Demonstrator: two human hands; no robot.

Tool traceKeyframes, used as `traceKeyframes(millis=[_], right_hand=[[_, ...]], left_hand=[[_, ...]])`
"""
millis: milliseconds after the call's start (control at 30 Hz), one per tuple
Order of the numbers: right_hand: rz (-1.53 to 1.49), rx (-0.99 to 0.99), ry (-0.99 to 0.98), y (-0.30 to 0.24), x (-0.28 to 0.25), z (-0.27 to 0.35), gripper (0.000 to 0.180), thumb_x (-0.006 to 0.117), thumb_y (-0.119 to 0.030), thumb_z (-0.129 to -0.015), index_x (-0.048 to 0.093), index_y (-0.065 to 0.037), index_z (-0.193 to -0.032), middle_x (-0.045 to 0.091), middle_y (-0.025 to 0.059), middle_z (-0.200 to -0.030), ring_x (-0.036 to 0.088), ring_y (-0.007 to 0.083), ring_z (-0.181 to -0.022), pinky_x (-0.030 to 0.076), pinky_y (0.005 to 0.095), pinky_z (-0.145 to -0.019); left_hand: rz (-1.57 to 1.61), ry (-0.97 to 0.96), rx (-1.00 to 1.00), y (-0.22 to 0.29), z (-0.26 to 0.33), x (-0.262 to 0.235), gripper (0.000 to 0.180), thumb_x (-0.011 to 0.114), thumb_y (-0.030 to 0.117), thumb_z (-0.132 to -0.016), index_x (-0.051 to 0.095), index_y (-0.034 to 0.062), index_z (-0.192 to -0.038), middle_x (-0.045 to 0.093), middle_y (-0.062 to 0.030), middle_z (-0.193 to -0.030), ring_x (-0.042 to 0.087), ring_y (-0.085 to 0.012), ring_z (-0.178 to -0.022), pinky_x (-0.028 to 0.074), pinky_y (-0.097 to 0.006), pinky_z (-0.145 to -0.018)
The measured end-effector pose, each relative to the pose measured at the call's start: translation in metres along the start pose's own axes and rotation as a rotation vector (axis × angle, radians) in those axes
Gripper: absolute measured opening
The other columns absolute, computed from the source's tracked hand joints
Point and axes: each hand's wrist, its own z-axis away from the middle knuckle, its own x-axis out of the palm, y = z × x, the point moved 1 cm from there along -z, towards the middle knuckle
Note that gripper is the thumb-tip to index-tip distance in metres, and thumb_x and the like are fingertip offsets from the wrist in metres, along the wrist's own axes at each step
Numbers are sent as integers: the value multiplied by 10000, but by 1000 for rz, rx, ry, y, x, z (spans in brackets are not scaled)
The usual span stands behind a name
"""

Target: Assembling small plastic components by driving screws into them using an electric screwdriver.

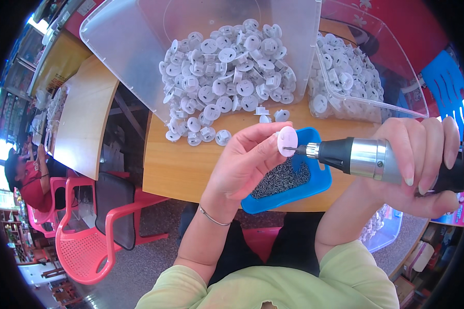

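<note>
Between thumb and fingers, my left hand (250, 159) pinches a round white plastic piece (287, 141), its flat disc turned to the right. My right hand (417, 159) wraps around an electric screwdriver (365, 156) with a silver and black body, held level. The driver's bit points left and meets the disc near its lower middle; whether a screw sits at the tip is too small to tell. Below my hands stands a blue tray (318, 184) holding many small dark screws (283, 177). A large heap of like white pieces (227, 67) lies beyond.
The heap spills from a tipped clear plastic bin (123, 49) onto the wooden table (165, 170). Another clear bin (397, 103) with white pieces stands at the far right. A pink chair (82, 252) is at left, near a seated person (31, 180) at another table (82, 113).
</note>
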Motion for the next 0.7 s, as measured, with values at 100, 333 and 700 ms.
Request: traceKeyframes(millis=[100, 333, 700], right_hand=[[-24, 8, 3, 0, -2, -1, 380, 715, -143, -604, 388, -104, -793, 475, -14, -585, 485, 71, -480, 476, 209, -622], [-128, -5, 98, -5, -10, -2, 370, 709, -117, -595, 391, -102, -783, 469, -18, -576, 481, 58, -461, 476, 212, -643], [-116, -59, 217, -28, -14, -2, 373, 707, -78, -559, 396, -94, -764, 450, -24, -545, 480, 67, -424, 474, 212, -627]], left_hand=[[-20, 12, 6, 2, 2, -1, 284, 480, 56, -834, 469, -37, -1102, 569, -115, -951, 586, -161, -842, 516, -248, -721], [5, 34, -28, 0, -1, 3, 235, 477, 71, -838, 485, -25, -1053, 574, -105, -899, 597, -162, -789, 525, -231, -682], [-62, 150, 40, 1, -6, 9, 199, 479, 87, -843, 489, -16, -1012, 571, -89, -879, 591, -159, -778, 511, -224, -685]])
